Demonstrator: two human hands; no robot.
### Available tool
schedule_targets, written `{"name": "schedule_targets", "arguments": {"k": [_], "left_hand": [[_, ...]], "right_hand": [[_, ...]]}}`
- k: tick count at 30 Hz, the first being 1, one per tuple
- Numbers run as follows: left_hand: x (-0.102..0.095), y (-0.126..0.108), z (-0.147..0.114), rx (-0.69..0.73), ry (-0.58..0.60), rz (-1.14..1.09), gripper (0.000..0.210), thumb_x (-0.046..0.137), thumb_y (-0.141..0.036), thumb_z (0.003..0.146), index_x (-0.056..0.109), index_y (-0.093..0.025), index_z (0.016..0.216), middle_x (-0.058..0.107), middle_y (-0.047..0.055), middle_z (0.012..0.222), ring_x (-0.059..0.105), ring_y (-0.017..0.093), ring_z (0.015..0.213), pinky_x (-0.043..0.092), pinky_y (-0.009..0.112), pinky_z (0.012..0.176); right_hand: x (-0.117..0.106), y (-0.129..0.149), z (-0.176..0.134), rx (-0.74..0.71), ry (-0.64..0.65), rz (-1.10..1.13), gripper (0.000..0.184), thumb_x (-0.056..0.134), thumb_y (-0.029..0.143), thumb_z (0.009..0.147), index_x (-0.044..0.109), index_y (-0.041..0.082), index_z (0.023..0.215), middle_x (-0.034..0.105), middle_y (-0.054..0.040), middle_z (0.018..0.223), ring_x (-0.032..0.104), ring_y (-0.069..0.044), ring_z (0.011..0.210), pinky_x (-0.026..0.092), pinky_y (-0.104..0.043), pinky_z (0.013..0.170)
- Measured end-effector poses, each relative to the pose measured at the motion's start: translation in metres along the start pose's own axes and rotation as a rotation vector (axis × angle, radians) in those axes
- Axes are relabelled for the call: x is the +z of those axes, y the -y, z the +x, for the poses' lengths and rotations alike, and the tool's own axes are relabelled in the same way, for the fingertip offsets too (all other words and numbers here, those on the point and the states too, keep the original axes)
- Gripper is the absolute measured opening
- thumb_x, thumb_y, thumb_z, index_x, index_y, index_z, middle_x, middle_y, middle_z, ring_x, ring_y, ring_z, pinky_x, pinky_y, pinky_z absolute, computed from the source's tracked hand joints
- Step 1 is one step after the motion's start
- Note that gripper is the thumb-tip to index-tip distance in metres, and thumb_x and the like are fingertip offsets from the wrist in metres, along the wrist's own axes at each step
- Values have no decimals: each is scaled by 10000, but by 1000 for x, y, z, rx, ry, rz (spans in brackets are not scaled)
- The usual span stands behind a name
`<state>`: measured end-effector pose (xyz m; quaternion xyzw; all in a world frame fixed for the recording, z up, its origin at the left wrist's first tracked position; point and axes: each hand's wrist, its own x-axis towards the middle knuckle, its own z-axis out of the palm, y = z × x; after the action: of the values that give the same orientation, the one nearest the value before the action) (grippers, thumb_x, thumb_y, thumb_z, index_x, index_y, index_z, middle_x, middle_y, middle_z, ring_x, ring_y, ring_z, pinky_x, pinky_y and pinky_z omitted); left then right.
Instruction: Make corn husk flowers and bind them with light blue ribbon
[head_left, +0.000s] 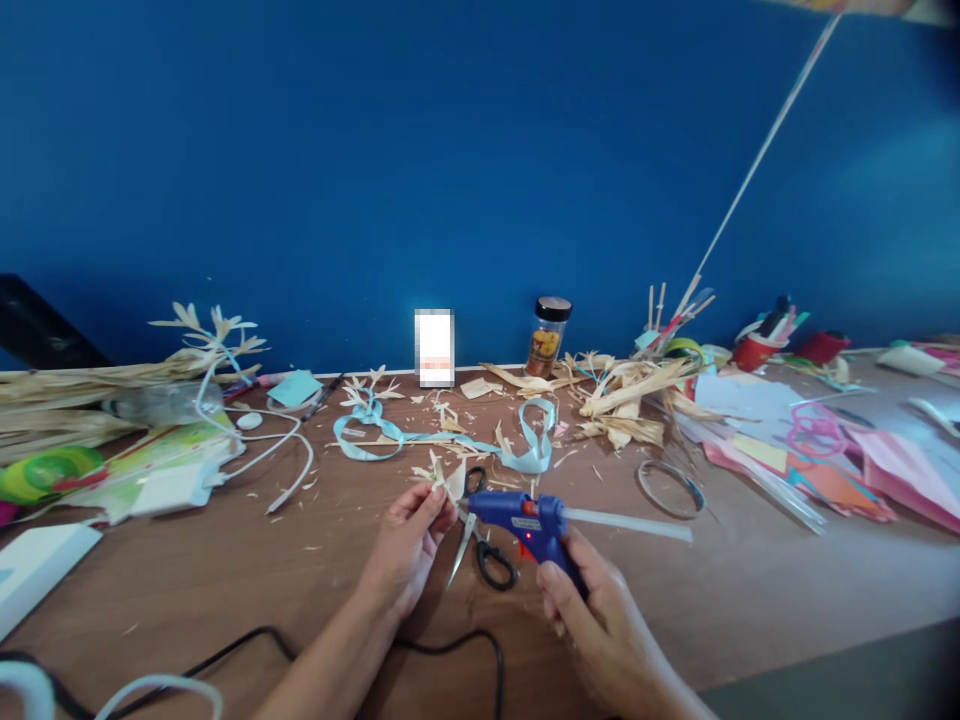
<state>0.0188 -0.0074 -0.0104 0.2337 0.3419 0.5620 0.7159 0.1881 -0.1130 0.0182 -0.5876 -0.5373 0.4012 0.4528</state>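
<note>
Right hand [592, 615] wrapped around blue glue gun [506, 507], papery flower [450, 483] pinched in left hand [412, 535]

The right hand is closed around the handle of the glue gun; whether the trigger is being squeezed cannot be told. The left hand is drawn nearly shut, with the flower gripped between thumb and fingertips, its lower end hidden by them. Both hands are held above a brown table [315, 570], near its middle.

Beyond them, a light-blue ribbon [450, 438] is laid across the table in loose loops. The glue gun is held level, pointed toward the flower. Its body is judged to be hard, rigid plastic, light enough for 1 hand, and is best held by the handle alone. Beneath it, a pair of black-handled scissors [495, 566] is left lying partly open.

From the rear of the glue gun a long, translucent glue stick [630, 522] is seen jutting out; it is judged stiff but slightly flexible, and is better not used as a grip. The flower is judged almost weightless, thin and easily creased or torn; it is best pinched softly at the base, with the petals left free.

The nozzle [463, 503] is set just beside the flower; contact cannot be confirmed. Since a small red light [528, 536] is shown on the body, the nozzle is best treated as hot and kept clear of skin.
</note>
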Motion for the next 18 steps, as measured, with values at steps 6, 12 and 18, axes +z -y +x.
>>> {"name": "schedule_targets", "arguments": {"k": [6,12,18], "left_hand": [[-1,1,1,-6,-16,-8,137,744,-164,590,636,-142,673,627,-15,625,590,69,584,502,171,600],[-2,1,3,14,-6,-12,140,739,-172,598,633,-132,680,616,-22,609,575,57,569,490,158,599],[-1,2,3,4,-2,-15,118,729,-151,612,629,-131,673,619,-21,619,574,54,578,488,150,601]], "right_hand": [[0,-2,-1,37,5,10,264,404,358,875,470,188,1066,515,22,626,477,-109,535,395,-200,493],[-1,-3,0,-9,20,-2,238,428,353,864,490,191,1026,501,28,611,459,-101,518,385,-188,475],[0,0,1,10,25,15,251,410,363,870,482,181,1027,498,28,602,454,-101,508,380,-189,467]]}}
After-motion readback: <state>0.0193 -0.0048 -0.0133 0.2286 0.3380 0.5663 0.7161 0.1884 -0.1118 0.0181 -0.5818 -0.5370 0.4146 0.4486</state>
